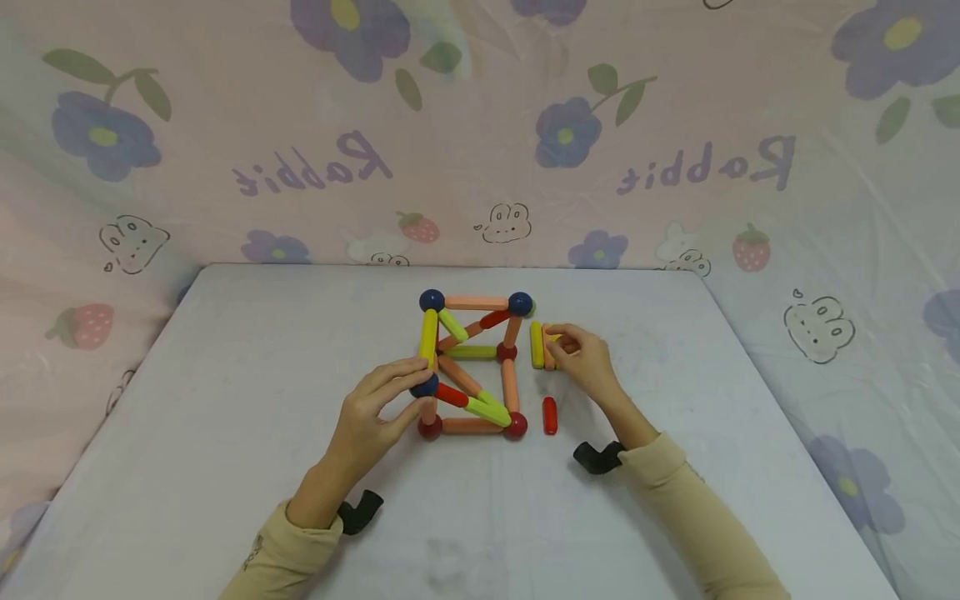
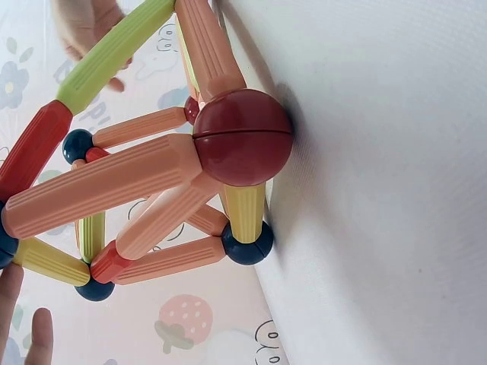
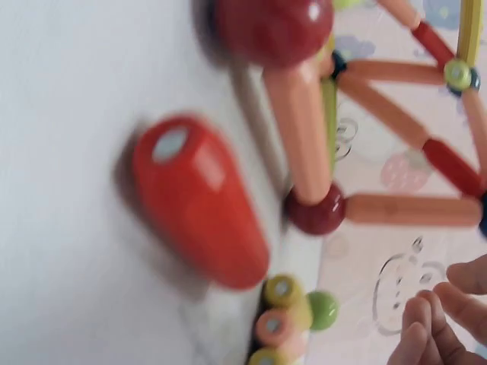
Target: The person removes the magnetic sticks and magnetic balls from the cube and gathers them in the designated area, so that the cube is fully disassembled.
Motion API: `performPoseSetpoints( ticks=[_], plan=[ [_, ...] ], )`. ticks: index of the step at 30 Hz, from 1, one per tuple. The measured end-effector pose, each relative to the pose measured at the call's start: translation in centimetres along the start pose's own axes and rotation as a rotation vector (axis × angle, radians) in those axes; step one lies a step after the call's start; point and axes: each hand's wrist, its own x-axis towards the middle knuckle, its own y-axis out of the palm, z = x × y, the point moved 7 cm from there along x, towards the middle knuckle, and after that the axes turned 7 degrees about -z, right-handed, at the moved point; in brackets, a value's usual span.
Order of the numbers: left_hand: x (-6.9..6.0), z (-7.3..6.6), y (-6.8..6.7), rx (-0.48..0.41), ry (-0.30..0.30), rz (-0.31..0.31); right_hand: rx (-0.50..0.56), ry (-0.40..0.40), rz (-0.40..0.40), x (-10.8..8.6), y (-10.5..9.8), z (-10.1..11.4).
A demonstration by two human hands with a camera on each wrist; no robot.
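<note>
A frame of magnetic sticks and balls stands on the white table. Its upper balls are dark blue, and lower red balls (image 1: 515, 425) rest on the tabletop. My left hand (image 1: 367, 417) holds the near-left upper blue ball (image 1: 425, 385) between thumb and fingers, by the end of a yellow stick (image 1: 428, 335). To the right of the frame, my right hand (image 1: 585, 358) hovers over a row of loose sticks, a yellow one (image 1: 537, 345) among them. Its fingertips (image 3: 430, 300) are bent close together, with nothing visible between them in the right wrist view.
A loose red stick (image 1: 550, 416) lies right of the frame's near corner. A green ball (image 3: 323, 310) sits beyond the row of sticks, mostly hidden in the head view. Black wrist mounts (image 1: 597, 457) stick out by both sleeves. A patterned curtain (image 1: 465, 167) hangs behind the table.
</note>
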Motion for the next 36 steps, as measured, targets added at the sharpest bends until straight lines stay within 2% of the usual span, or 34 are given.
performPoseSetpoints(
  ticks=[5,11,19,24,29,36],
  plan=[
    [0.0,0.1,0.0,0.003,-0.002,0.0,0.04,-0.108,0.004,-1.0,0.5,3.2],
    [-0.1,0.1,0.0,0.003,-0.007,0.001,0.066,-0.175,0.02,-1.8,1.0,6.2],
    [-0.1,0.1,0.0,0.013,-0.009,0.006,0.072,-0.315,-0.015,-1.9,2.3,9.7],
    [0.0,0.1,0.0,0.022,-0.026,0.014,0.06,-0.362,-0.009,-1.9,3.7,11.2],
    [0.0,0.0,-0.1,0.019,-0.008,0.0,0.001,-0.424,-0.023,-1.7,5.6,12.1],
    [0.1,-0.1,-0.1,0.015,-0.012,-0.001,0.004,-0.4,0.025,-1.1,7.3,12.5]
  ],
)
